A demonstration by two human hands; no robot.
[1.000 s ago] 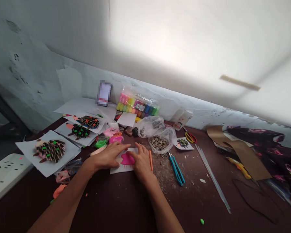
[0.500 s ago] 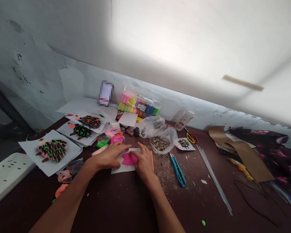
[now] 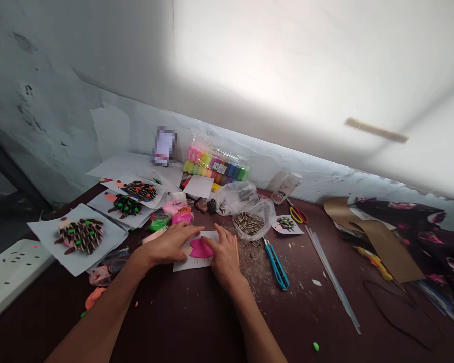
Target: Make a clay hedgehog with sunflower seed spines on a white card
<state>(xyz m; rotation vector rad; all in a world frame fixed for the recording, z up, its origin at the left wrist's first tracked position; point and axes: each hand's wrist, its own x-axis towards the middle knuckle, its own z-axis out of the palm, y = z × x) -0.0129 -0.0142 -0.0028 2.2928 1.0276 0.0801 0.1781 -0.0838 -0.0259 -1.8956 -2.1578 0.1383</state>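
Observation:
A white card (image 3: 185,265) lies on the dark table with a flat magenta clay shape (image 3: 200,248) on it. Thin lines are drawn below the magenta clay, and a paler patch shows at its left end. My left hand (image 3: 170,245) rests at the card's left side, fingers apart, its thumb near the pale patch. From the right, my right hand (image 3: 224,254) reaches over the card with its fingers spread and a fingertip on the magenta clay's edge. An orange strip (image 3: 237,249) lies partly hidden beside my right hand.
A plastic bag of sunflower seeds (image 3: 248,223), a teal utility knife (image 3: 276,264), scissors (image 3: 298,215) and glue sticks (image 3: 333,280) lie to the right. Seed-covered hedgehog cards (image 3: 81,235) and a power strip (image 3: 11,275) are left. Packed coloured clay (image 3: 215,166) leans on the wall behind.
The view has shifted very slightly. Both hands stay almost in the same place over the card, with the right fingertip still at the magenta clay.

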